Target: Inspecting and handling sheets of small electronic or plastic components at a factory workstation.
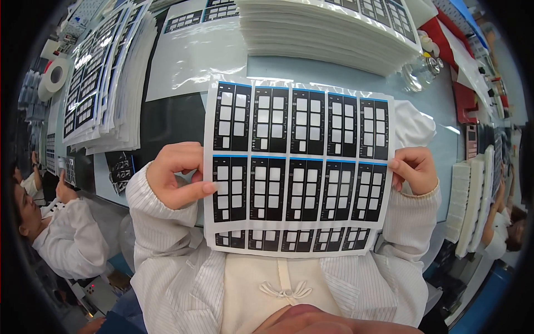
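A white sheet [285,157] printed with rows of black, blue-topped label panels is held up before my chest. My left hand [179,177] pinches its left edge, thumb on the printed face and the other fingers behind. At the right edge, my right hand [416,170] grips it between thumb and curled fingers. Another printed row shows below a pale fold or edge at the bottom; whether this belongs to a second sheet I cannot tell. Beyond the sheet, a tall stack of similar sheets [317,42] stands on the table.
Another pile of printed sheets [105,72] leans at the left, beside a loose sheet [194,55]. A glass jar [417,75] and crumpled white material [416,125] lie to the right. A white roll [54,79] sits far left. Co-workers [69,236] are at both sides.
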Motion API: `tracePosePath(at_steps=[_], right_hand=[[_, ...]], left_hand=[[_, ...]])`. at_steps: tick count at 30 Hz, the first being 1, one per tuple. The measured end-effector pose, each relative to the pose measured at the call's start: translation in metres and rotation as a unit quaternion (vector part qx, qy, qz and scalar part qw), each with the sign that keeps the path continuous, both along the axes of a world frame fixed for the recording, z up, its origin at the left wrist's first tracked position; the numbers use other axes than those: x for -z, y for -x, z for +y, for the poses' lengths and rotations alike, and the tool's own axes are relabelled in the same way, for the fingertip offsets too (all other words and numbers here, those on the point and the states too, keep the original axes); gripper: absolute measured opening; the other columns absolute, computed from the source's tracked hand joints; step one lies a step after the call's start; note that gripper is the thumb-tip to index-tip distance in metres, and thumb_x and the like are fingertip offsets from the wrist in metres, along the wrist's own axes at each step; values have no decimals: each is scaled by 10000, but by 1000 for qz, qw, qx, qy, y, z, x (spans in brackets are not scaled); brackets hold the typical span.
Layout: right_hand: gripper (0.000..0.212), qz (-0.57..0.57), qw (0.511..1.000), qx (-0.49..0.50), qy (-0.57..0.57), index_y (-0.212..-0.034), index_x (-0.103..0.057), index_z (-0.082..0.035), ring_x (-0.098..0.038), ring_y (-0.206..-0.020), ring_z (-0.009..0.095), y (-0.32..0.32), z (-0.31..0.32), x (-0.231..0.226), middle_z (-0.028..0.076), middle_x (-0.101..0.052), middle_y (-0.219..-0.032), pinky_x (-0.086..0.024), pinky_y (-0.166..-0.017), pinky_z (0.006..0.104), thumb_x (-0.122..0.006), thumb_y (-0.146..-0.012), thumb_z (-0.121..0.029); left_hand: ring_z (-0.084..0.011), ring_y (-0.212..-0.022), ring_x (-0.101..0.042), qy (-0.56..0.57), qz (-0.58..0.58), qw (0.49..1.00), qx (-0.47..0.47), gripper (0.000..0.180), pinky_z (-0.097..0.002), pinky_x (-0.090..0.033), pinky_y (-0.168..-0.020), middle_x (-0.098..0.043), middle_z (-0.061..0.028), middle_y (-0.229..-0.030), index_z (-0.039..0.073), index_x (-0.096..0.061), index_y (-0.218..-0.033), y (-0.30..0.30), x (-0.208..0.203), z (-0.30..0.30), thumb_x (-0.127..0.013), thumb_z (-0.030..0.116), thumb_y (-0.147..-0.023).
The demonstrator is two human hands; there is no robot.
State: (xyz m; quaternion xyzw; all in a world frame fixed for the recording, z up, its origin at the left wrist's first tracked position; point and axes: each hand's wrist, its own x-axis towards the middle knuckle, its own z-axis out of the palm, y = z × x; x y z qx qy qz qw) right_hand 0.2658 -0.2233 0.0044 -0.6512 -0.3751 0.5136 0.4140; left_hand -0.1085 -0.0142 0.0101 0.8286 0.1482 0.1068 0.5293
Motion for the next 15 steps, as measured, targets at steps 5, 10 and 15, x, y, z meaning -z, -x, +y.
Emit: tracePosePath(at_steps=[5,10,15], right_hand=[[196,11,998,43,-44,-671,-595,16,-467,-419,77,6,0,4,19,-534,-531,-352,-407,208,-626,-838,-82],[230,-79,968,65,-227,-677,-562,3,-502,-575,81,-1,-5,18,41,-602,-674,-382,-557,211,-609,-849,-141],[231,-123,943,84,-299,-663,-533,-8,-504,-613,85,1,-10,24,38,-600,-705,-391,-596,225,-588,-850,-131]], left_hand=[[-92,-518,-400,69,19,993,-96,172,-232,-307,-487,-511,-35,-625,-14,-574,-683,5,5,-3,-614,101,-804],[-76,-528,-412,68,-27,987,-144,184,-225,-307,-493,-518,-24,-631,-20,-570,-675,1,3,-7,-611,106,-804],[-98,-542,-424,23,-62,983,-174,177,-240,-318,-503,-527,-39,-629,-20,-557,-668,0,3,-12,-612,107,-779]])
